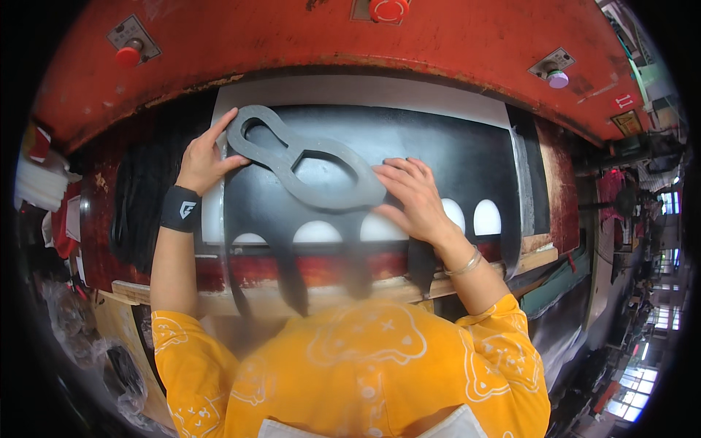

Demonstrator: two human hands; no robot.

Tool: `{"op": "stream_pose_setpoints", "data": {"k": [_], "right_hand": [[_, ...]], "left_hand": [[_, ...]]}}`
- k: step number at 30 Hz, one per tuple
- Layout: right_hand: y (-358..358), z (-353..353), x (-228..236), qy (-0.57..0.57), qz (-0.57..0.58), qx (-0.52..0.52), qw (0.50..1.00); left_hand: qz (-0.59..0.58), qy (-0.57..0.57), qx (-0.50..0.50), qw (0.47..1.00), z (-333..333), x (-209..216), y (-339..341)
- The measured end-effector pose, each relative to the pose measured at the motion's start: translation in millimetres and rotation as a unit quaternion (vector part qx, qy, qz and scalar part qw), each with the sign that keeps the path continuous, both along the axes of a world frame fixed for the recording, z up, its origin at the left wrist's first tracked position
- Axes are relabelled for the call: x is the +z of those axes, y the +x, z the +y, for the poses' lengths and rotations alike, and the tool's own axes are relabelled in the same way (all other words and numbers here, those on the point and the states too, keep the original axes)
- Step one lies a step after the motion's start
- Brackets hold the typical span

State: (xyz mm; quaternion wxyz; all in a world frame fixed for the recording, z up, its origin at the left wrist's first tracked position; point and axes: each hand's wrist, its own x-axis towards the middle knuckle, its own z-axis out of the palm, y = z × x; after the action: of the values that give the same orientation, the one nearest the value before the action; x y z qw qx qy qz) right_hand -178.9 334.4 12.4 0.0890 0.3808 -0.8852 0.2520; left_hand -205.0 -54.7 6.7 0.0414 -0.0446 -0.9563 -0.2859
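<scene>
The work looks to be at the lining-up step: a grey, sole-shaped cutting die [349, 157], with two openings, sits over a black sheet [445, 160] just to 11 o'clock of the view's centre. The left hand [201, 164] has thumb and fingers parted only by the width of the die's 10 o'clock end and appears to have hold of it. The right hand [415, 198] is loosely spread at the 4 o'clock end, fingers touching — whether they grip, I cannot tell. The next move probably calls for small, level shifts by both ends, then fingers well away from the die.

The sheet covers most of a white board [350, 89] on a worn, dark red tabletop [101, 208]. White arch-shaped gaps line its 6 o'clock edge, with black strips [285, 270] drooping between them. A scuffed orange-red machine [255, 33] spans the far side — red buttons at 10 and 12 o'clock, a pale purple one at 2. Clear plastic bags [69, 328] crowd 8 o'clock; bright windows [634, 387] show at 4.
</scene>
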Motion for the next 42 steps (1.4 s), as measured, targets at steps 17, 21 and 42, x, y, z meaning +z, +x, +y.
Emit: {"op": "stream_pose_setpoints", "data": {"k": [17, 21, 42], "right_hand": [[-218, 147, 107, -0.287, 0.341, -0.421, 0.79], [-180, 148, 89, -0.339, 0.282, -0.378, 0.814], [-27, 72, 29, 0.165, -0.021, -0.147, 0.975]], "left_hand": [[0.191, 0.114, -0.037, 0.974, 155, -31, 51], [0.203, 0.073, -0.034, 0.976, 155, -18, 16], [0.18, -0.02, 0.028, 0.983, 167, -22, 11]]}}
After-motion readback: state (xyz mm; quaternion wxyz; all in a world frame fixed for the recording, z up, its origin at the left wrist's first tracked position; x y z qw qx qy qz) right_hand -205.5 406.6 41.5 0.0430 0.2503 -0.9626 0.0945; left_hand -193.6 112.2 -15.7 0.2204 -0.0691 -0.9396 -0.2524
